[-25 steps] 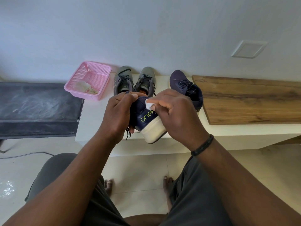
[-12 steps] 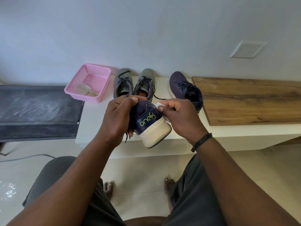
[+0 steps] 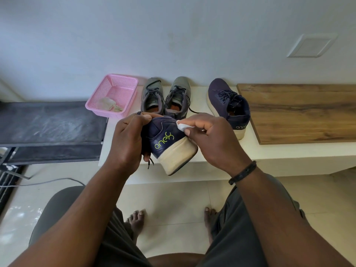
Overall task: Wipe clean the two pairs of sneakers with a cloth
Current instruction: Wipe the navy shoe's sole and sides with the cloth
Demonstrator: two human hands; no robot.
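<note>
Heel wipe in progress on one navy sneaker.
My left hand (image 3: pixel 127 143) grip clamps the navy sneaker (image 3: pixel 169 143) above the worktop (image 3: pixel 289 153); my right hand (image 3: pixel 210 137) pinches the white cloth (image 3: pixel 182 126) against its heel collar. Remaining, I judge: its mate (image 3: pixel 229 105) and possibly the grey pair (image 3: pixel 165 97).

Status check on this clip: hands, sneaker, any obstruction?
Left hand grips navy sneaker, heel toward camera. Right hand pinches white cloth against heel collar. Nothing in the way.
</note>
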